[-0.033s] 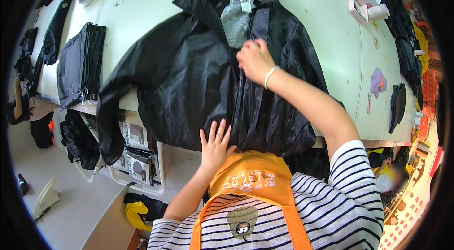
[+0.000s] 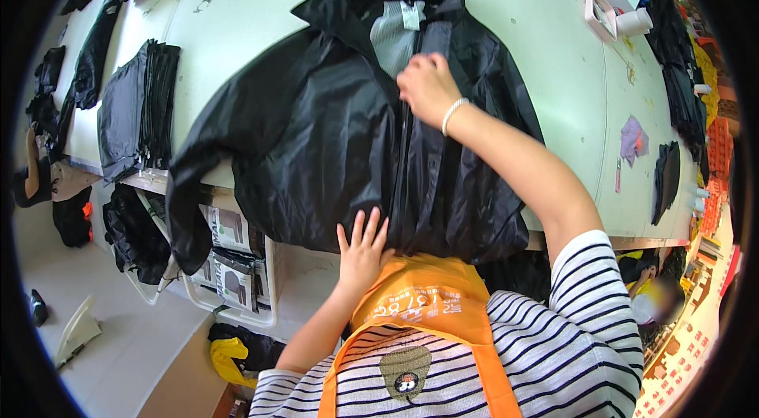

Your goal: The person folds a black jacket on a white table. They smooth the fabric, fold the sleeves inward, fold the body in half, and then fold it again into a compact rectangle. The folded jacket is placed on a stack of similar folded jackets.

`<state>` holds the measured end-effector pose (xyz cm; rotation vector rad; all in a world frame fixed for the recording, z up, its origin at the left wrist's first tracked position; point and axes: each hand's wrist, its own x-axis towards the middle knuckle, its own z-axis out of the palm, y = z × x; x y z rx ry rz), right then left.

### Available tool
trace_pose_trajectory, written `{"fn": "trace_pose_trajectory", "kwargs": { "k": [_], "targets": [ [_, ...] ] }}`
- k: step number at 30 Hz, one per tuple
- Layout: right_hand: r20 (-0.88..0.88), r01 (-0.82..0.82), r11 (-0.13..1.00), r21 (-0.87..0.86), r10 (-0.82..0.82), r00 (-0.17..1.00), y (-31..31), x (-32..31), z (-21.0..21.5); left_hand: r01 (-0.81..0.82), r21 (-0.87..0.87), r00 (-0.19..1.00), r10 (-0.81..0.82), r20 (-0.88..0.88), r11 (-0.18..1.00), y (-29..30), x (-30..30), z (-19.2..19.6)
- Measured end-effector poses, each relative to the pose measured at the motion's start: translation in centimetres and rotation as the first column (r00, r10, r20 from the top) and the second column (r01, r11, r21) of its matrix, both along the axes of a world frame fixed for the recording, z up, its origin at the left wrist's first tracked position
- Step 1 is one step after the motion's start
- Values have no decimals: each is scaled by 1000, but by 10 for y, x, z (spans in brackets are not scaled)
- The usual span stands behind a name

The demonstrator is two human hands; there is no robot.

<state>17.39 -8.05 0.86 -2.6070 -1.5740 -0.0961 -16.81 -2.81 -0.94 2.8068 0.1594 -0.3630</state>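
Note:
A black jacket lies front up on the pale table, its collar toward the far side and its hem at the near edge. Through the V-shaped neck opening shows a grey lining with a white label. My right hand, a white beaded bracelet at its wrist, is closed at the bottom of that opening, on the front zipper; its fingers hide the zipper pull. Below, my left hand rests flat on the jacket's hem, fingers spread. One sleeve hangs over the table's left near edge.
Folded black garments stand in a stack on the left. At the far right are a small box, a white cup, a purple cloth and a folded black piece. A white rack holds packages below the table.
My right hand has moved a little farther up the jacket front, away from me. My left hand stays on the hem, and the whole view has shifted slightly.

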Motion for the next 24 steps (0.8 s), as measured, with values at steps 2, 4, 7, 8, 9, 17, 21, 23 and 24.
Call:
{"fn": "trace_pose_trajectory", "kwargs": {
  "k": [2,4,7,8,9,17,21,23,24],
  "targets": [
    [153,36,998,53,-44,987,19,43,2,-20,-42,999,19,-25,999,-8,-14,6],
    [173,143,983,112,-161,972,35,80,14,-42,-58,998,40,-43,997,-12,-24,12],
    [36,203,968,146,-210,977,42,93,8,-39,-37,999,38,-4,999,-9,-15,27],
    [-3,225,963,148,-227,974,43,89,3,-63,-77,998,65,27,995,-4,-4,35],
    [30,168,934,315,-187,982,38,82,-2,-89,-166,994,99,53,982,4,7,37],
    [-837,864,301,404,-259,482,-1,11,-34,-304,-203,799,365,477,931,107,231,42],
    [-927,935,128,330,-142,347,20,16,-33,-408,3,911,407,62,913,131,326,32],
    [-983,981,90,175,-32,178,24,18,-28,-367,52,930,364,51,929,132,349,27],
    [-993,987,132,92,82,82,22,21,-34,-342,45,940,340,36,939,134,354,24]
  ]
}}
